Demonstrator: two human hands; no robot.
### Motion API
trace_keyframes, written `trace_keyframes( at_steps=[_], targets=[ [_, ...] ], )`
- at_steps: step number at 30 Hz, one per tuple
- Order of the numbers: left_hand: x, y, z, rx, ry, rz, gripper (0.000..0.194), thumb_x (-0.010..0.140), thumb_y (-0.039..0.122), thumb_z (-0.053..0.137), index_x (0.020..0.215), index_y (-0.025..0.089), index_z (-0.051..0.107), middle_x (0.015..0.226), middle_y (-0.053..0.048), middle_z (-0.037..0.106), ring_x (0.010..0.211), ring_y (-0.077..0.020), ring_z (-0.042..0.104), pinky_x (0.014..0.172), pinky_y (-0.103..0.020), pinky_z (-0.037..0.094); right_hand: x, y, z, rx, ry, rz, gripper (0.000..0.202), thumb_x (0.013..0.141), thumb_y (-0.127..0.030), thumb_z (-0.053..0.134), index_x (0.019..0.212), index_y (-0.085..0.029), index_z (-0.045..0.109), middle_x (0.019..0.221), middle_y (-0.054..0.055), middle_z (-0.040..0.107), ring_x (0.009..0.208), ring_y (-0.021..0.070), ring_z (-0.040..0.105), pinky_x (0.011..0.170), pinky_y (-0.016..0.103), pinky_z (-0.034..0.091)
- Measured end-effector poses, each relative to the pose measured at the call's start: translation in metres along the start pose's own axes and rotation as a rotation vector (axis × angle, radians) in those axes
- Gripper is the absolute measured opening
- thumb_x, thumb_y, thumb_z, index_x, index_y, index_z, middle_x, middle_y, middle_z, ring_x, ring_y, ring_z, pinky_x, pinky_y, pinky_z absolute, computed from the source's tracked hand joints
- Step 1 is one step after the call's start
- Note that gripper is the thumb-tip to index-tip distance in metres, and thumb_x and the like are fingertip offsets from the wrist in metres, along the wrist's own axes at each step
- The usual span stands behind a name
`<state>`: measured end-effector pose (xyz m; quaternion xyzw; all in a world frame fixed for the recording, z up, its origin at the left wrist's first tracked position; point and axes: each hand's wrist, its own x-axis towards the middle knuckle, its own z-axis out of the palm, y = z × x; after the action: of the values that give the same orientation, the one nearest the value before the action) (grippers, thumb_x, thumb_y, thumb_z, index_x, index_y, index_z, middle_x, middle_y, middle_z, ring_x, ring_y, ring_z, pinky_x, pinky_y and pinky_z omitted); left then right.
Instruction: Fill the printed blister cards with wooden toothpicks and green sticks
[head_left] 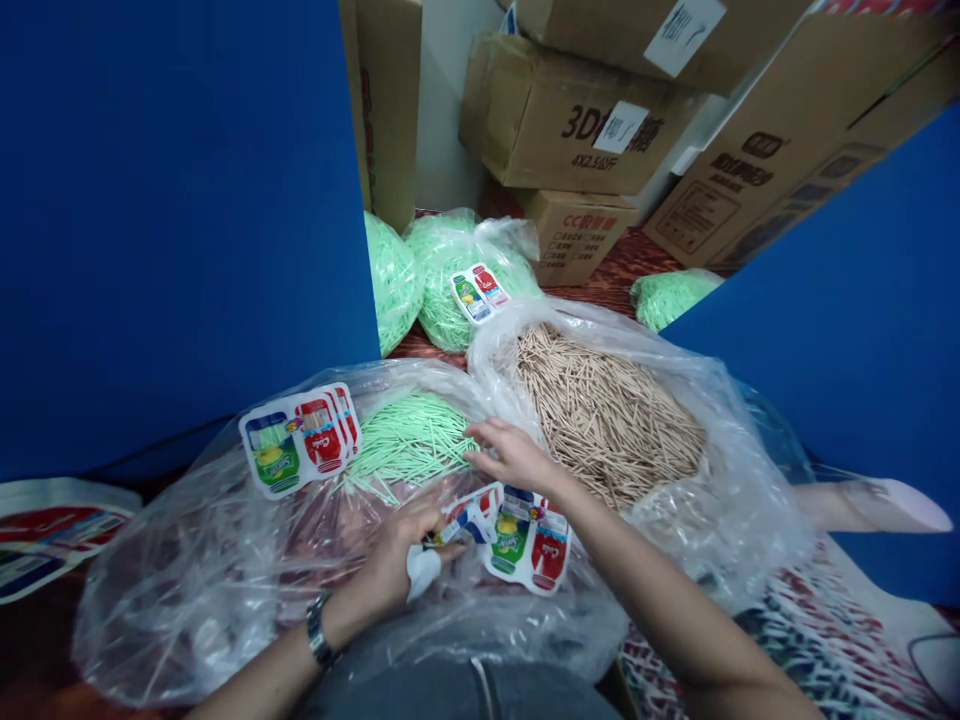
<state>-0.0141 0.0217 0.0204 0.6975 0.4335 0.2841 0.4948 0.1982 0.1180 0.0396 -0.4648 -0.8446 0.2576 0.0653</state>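
My left hand (pixel 401 550), with a watch on its wrist, is closed on a printed Sprite and Cola packet (pixel 469 515). My right hand (pixel 510 455) reaches over the near bags with fingers apart, its tips at the edge of a heap of thin green sticks (pixel 412 435). Nothing shows in its grasp. The sticks lie in a large clear plastic bag (pixel 217 560). Another packet (pixel 529 540) lies just below my right wrist, and a small stack of packets (pixel 300 440) rests on the bag at the left.
An opened bag of thin tan sticks (pixel 607 410) lies to the right. Tied bags of green sticks (pixel 457 270) stand behind. Blue panels (pixel 172 220) flank both sides. Cardboard boxes (pixel 577 115) are stacked at the back. More printed packaging (pixel 60 530) lies at far left.
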Motion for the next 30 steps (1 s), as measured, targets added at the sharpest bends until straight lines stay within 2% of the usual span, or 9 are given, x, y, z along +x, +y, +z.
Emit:
trace_keyframes(
  at_steps=[3,5,7,11,15,19,24,27,30],
  targets=[
    [0.002,-0.007,0.009,0.073,-0.025,0.032,0.017,0.081,0.031,0.065,0.073,0.017,0.059,0.101,-0.008,0.065,0.098,-0.0239,0.058,0.090,-0.037,0.044,0.024,0.003,0.025,-0.442,-0.106,0.071,0.039,0.078,-0.036,0.061,0.110,-0.015,0.058,0.108,0.014,0.057,0.102,0.0274,0.054,0.080,0.035,0.047],
    [0.003,-0.019,0.015,0.050,-0.066,0.032,0.017,0.075,0.029,0.071,0.073,0.017,0.060,0.130,-0.012,0.055,0.121,-0.0287,0.048,0.102,-0.041,0.036,0.033,-0.001,0.037,-0.543,-0.141,0.074,0.034,0.076,-0.034,0.061,0.104,-0.014,0.059,0.106,0.016,0.057,0.102,0.0296,0.052,0.078,0.037,0.047],
    [0.002,-0.031,0.020,0.001,-0.139,-0.025,0.021,0.070,0.029,0.075,0.070,0.016,0.058,0.141,-0.014,0.046,0.129,-0.0313,0.043,0.103,-0.041,0.036,0.037,-0.005,0.044,-0.559,-0.134,0.071,0.029,0.077,-0.030,0.059,0.100,-0.013,0.061,0.106,0.017,0.056,0.101,0.0299,0.051,0.079,0.039,0.046],
    [-0.005,-0.039,0.023,-0.028,-0.240,-0.099,0.020,0.071,0.031,0.073,0.077,0.018,0.060,0.133,-0.014,0.055,0.126,-0.0305,0.048,0.097,-0.036,0.042,0.037,-0.008,0.049,-0.589,-0.111,0.035,0.022,0.080,-0.025,0.055,0.096,-0.012,0.062,0.103,0.017,0.057,0.101,0.0291,0.049,0.083,0.041,0.041],
    [-0.009,-0.032,0.021,0.004,-0.236,-0.071,0.018,0.071,0.030,0.072,0.077,0.019,0.058,0.122,-0.012,0.062,0.124,-0.0281,0.051,0.094,-0.034,0.043,0.038,-0.007,0.053,-0.604,-0.078,0.008,0.022,0.081,-0.026,0.054,0.095,-0.011,0.063,0.100,0.017,0.058,0.099,0.0295,0.048,0.083,0.042,0.038],
    [-0.007,-0.023,0.021,0.022,-0.248,-0.065,0.018,0.068,0.026,0.072,0.070,0.019,0.056,0.118,-0.011,0.064,0.115,-0.0263,0.057,0.093,-0.033,0.044,0.041,-0.008,0.062,-0.631,-0.043,-0.018,0.020,0.086,-0.019,0.047,0.094,-0.010,0.063,0.096,0.016,0.059,0.096,0.0292,0.048,0.083,0.042,0.036],
    [-0.006,-0.019,0.021,-0.005,-0.268,-0.101,0.019,0.067,0.025,0.073,0.066,0.019,0.055,0.112,-0.007,0.068,0.115,-0.0258,0.056,0.092,-0.032,0.044,0.046,-0.009,0.070,-0.647,-0.018,0.002,0.024,0.088,-0.010,0.039,0.096,-0.007,0.061,0.094,0.018,0.061,0.095,0.0290,0.050,0.085,0.043,0.034],
    [-0.008,-0.023,0.021,-0.057,-0.256,-0.079,0.018,0.068,0.025,0.073,0.069,0.019,0.056,0.120,-0.008,0.065,0.114,-0.0243,0.056,0.093,-0.031,0.044,0.047,-0.008,0.065,-0.642,-0.016,0.001,0.025,0.088,-0.008,0.037,0.095,-0.007,0.061,0.093,0.019,0.062,0.093,0.0289,0.052,0.083,0.043,0.035],
    [-0.010,-0.023,0.019,-0.092,-0.225,-0.068,0.016,0.069,0.023,0.073,0.074,0.018,0.059,0.126,-0.011,0.060,0.116,-0.0243,0.056,0.094,-0.031,0.043,0.045,-0.006,0.050,-0.635,-0.014,-0.004,0.022,0.086,-0.008,0.040,0.093,-0.009,0.060,0.090,0.018,0.064,0.090,0.0286,0.054,0.081,0.042,0.036]
  ],
)
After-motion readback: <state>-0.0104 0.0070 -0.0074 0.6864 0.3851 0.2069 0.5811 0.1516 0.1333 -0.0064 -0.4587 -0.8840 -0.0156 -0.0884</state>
